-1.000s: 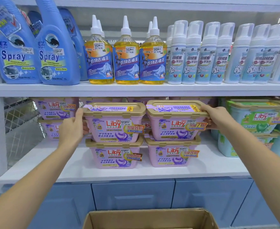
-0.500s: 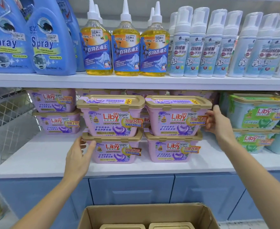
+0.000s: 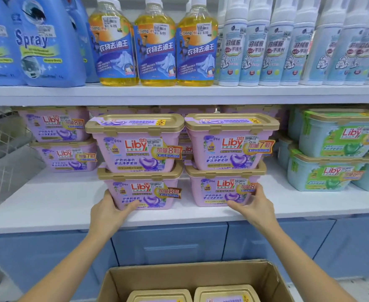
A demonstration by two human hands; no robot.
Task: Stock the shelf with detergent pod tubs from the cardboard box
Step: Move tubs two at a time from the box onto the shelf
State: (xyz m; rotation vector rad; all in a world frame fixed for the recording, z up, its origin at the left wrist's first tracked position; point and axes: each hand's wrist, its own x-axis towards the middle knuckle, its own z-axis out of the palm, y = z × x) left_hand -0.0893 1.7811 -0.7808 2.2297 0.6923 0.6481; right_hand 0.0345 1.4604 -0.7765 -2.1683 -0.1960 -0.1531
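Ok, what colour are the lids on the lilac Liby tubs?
Gold lids on the lilac tubs, clearest in the head view.

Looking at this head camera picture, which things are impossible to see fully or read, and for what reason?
1. Head view: gold-lidded tubs in the brown cardboard box; bottom edge cuts them off, count unknown.
2. Head view: rear pink tubs; front pink stacks hide them.
3. Head view: blue spray bottles; top edge cuts off their caps.
4. Head view: white price stickers; small print too blurred.
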